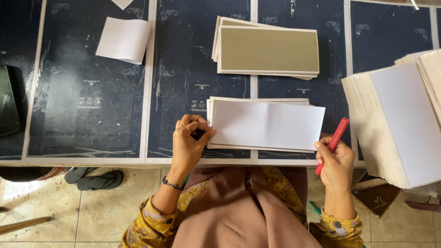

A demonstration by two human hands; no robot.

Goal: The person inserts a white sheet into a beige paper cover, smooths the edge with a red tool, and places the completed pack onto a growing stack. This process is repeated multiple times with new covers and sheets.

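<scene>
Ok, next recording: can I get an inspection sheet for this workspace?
Surface: dark printed table, pale seams.
Job's things: white card pile; red stick.
Clutter: olive card pile; tall white stack; loose sheet; dark case.
Grippers: left hand curled at the white pile's left edge; right hand shut on the stick at its right corner.
Cables: nothing seen.
Surroundings: tiled floor, sandals.

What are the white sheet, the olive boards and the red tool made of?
White sheet: looks like thin matte paper or card, with a faint crease showing. Olive boards: probably stiff board with a dull olive face and pale edges, stacked flat. Red tool in the right hand: smooth, likely plastic, though that is unclear. Left hand pinches the sheet's left edge.
</scene>
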